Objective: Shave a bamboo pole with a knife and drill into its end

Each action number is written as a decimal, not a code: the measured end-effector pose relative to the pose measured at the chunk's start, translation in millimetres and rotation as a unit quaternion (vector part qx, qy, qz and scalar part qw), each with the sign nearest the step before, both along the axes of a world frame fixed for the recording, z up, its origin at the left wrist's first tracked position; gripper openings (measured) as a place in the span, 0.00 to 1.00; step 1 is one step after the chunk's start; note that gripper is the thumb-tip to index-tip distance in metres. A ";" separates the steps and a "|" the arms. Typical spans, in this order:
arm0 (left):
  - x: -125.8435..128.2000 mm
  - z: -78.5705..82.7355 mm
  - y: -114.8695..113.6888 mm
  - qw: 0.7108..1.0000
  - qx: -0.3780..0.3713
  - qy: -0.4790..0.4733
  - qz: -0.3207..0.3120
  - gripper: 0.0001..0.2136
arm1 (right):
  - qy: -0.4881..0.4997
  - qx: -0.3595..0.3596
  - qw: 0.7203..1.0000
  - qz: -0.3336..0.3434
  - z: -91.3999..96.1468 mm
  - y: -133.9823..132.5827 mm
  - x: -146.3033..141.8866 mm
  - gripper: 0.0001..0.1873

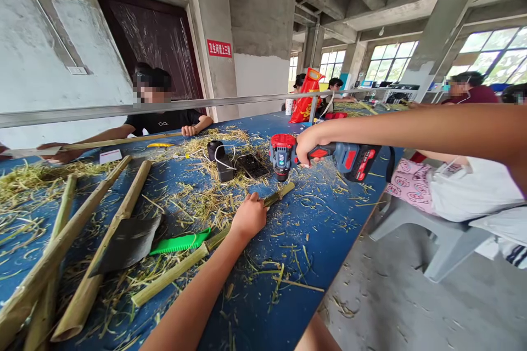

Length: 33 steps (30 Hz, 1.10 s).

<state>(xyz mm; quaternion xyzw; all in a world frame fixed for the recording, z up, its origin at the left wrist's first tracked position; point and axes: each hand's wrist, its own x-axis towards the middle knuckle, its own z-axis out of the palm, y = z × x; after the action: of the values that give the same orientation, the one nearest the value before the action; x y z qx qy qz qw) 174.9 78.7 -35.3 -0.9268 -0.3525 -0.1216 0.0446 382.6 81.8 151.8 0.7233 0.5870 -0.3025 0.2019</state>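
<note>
The left hand [250, 216] is closed round the cane [177, 278] near its far end, seemingly to steady it on the blue table [267, 329]; the right hand [308, 144] is wrapped round the drill [283, 154], nose down just above the cane's tip, apparently for aim. Left of the cane lie a green tool [181, 243], a blade [127, 245] and poles [68, 238]; beyond it, shavings [201, 197] and a phone [252, 166]; right of it, past the table edge, concrete floor [366, 301] and a stool [436, 236].
</note>
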 end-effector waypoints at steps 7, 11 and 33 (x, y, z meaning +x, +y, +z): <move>0.3 0.5 0.4 1.000 -0.003 -0.001 0.003 0.12 | 0.002 0.001 1.000 -0.003 0.9 -4.0 -2.5 0.04; -0.2 0.4 0.9 1.000 0.004 -0.002 -0.006 0.13 | 0.012 0.016 1.000 0.019 0.0 -7.5 -3.1 0.08; -0.3 1.9 1.1 1.000 0.002 0.007 -0.009 0.12 | -0.012 0.000 1.000 0.016 0.5 -7.7 -3.1 0.06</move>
<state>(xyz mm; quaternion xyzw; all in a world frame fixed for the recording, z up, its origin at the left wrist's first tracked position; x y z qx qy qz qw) 174.6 79.8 -33.5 -0.9306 -0.3438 -0.1164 0.0479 379.5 74.1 152.3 0.7171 0.5964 -0.2905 0.2140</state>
